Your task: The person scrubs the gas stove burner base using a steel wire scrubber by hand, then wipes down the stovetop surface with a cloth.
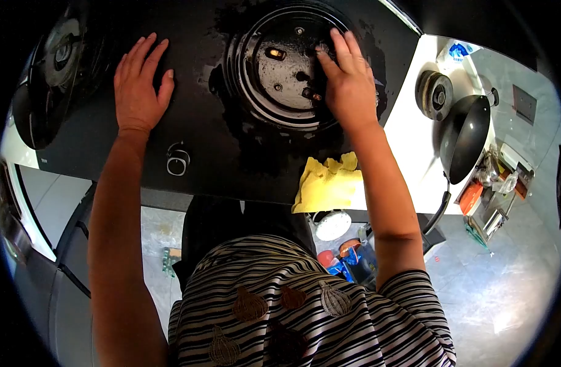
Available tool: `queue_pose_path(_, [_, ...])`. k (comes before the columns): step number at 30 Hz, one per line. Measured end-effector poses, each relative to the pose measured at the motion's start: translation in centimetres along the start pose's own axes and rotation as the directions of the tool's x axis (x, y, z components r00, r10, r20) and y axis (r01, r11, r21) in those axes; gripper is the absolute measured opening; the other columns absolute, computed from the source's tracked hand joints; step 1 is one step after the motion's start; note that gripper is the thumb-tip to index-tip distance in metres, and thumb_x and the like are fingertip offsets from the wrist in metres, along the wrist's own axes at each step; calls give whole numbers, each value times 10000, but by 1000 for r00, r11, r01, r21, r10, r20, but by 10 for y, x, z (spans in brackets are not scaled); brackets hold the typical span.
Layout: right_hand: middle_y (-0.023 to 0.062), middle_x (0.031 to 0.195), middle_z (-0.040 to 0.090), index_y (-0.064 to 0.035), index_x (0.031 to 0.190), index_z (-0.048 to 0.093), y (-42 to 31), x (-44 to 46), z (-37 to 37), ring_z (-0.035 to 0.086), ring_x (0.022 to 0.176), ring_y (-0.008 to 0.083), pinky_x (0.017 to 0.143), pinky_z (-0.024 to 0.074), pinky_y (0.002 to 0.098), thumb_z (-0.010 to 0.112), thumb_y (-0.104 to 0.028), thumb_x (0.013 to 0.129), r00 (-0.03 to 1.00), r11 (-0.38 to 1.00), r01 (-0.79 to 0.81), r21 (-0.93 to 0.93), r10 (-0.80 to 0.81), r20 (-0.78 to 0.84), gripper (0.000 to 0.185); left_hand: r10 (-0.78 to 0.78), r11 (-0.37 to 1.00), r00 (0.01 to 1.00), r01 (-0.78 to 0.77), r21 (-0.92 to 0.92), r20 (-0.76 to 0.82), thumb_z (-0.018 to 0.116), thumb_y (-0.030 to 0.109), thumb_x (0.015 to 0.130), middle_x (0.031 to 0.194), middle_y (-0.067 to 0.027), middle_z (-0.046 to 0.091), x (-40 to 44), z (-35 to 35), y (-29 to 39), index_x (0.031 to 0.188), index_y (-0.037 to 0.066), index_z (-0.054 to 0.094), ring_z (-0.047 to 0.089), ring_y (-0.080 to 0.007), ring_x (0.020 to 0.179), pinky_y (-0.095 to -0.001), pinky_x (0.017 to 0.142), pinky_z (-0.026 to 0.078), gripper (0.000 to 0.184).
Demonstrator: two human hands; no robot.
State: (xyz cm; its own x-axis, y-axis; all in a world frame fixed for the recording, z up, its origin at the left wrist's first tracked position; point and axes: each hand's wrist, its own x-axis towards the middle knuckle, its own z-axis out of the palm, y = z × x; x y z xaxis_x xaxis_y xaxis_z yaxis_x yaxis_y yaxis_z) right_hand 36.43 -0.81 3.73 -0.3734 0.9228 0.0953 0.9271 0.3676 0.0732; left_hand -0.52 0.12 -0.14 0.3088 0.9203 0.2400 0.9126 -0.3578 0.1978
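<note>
Right hand (349, 82) in the wet round burner recess (268, 76).

Cannot see the round black metal burner recess (286, 76) beneath the bare right hand (349, 82); cannot identify the small grey patch (322, 48) there; cannot read tiny pale lettering (44, 161) left of the recess.

Dim centre, white glare on floor and right counter, curved fisheye edges, black corners.
</note>
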Motion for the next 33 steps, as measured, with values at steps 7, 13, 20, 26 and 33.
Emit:
queue_pose_path(7, [89,1043,664,-96,1116,681,13,-16,-8,617,948,302,836,522,389,667,59,711,981,917,26,397,52,-186,434,-9,1000,1000,9,0,-2,545,251,964,1526,-20,401,0,-1,1,1440,222,478,353,-262,1421,-489,1169,261,481])
queue_pose_path(13, [57,1033,665,-102,1051,710,13,-6,3,611,944,284,814,520,380,679,26,710,972,913,94,396,2,-236,366,1,1000,1000,-1,7,-2,541,257,965,1534,-9,390,-1,0,-1,1452,229,458,349,-255,1422,-484,1174,251,495])
queue_pose_path(20, [38,1215,599,-204,1107,727,8,-28,-3,566,1085,281,855,492,383,672,-35,740,991,975,-3,223,33,-130,408,-4,1000,1000,4,0,16,542,262,965,1533,-8,390,-1,-1,-1,1453,229,457,341,-250,1429,-483,1175,249,496])
queue_pose_path(26, [41,1455,442,-346,1297,620,0,-17,-1,479,1252,308,928,457,407,683,-81,763,995,995,-98,-16,98,-10,600,-1,1000,1000,1,6,-2,541,273,964,1535,-12,390,-3,2,-1,1453,226,459,346,-254,1427,-486,1177,243,499])
queue_pose_path(33, [51,1414,486,-247,1263,655,3,-21,-6,503,1222,298,946,462,400,655,-71,759,992,992,-124,-9,124,-2,534,-7,1000,1000,7,9,22,556,251,956,1536,-13,387,-1,0,-1,1453,218,458,347,-256,1426,-486,1175,250,508])
